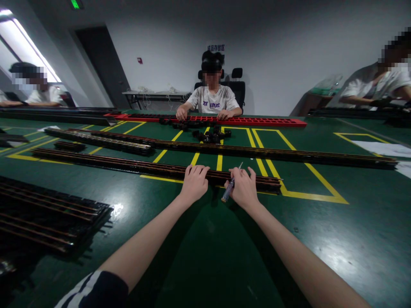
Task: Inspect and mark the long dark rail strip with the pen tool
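A long black rail (pixel 128 166) with copper-coloured strips along it lies across the green table in front of me. My left hand (pixel 194 185) is on it, fingers bent over the far edge and gripping it. To the right, my right hand (pixel 244 187) is closed round a small screwdriver (pixel 228 191) with a see-through handle. Its thin metal shaft points up and away from me, above the rail, and the handle end points back toward me. The right fingers are close to the rail; whether they touch it I cannot tell.
Behind lies another long rail (pixel 276 152), with more bundled rails (pixel 109 140) at the left. A stack of rails (pixel 48 214) fills the near left. Small black parts (pixel 210 136) are heaped mid-table. Across, a person (pixel 213 100) handles a red slotted frame (pixel 269 122). Others sit left and right.
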Action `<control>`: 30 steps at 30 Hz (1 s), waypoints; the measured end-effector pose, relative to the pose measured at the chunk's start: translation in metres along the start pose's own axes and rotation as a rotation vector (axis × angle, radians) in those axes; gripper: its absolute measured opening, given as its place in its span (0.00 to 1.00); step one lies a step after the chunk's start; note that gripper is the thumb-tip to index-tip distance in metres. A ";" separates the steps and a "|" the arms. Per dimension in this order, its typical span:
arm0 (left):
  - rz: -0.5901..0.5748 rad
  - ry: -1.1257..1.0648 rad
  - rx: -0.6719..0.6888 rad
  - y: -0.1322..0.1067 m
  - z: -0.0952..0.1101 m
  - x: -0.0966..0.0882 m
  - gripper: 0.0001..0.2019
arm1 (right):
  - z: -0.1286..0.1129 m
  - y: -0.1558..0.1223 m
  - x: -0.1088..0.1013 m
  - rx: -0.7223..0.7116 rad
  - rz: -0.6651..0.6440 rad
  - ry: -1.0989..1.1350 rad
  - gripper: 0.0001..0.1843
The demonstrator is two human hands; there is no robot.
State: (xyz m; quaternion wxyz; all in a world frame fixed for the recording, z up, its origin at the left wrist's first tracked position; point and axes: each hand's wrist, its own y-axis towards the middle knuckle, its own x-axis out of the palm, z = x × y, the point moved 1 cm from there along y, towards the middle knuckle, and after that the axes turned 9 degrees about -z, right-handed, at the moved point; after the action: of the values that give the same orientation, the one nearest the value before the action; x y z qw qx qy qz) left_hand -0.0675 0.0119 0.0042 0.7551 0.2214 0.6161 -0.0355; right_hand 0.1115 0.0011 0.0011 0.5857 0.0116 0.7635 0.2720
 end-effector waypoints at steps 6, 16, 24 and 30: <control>0.005 0.003 0.001 0.000 -0.001 0.000 0.20 | -0.003 0.001 0.000 0.015 0.000 -0.001 0.04; 0.044 0.011 -0.013 -0.001 -0.001 0.000 0.20 | -0.008 0.002 -0.002 0.042 0.016 0.000 0.11; 0.011 -0.005 -0.022 0.000 -0.002 0.001 0.21 | 0.008 0.000 0.005 0.083 0.047 0.039 0.13; 0.017 0.013 -0.014 0.000 -0.002 0.000 0.21 | 0.006 -0.001 0.001 0.045 0.052 0.085 0.10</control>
State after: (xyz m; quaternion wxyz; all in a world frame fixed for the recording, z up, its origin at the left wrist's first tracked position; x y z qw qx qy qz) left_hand -0.0690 0.0125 0.0037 0.7529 0.2214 0.6193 -0.0234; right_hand 0.1166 0.0029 -0.0016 0.5449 0.0329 0.7930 0.2704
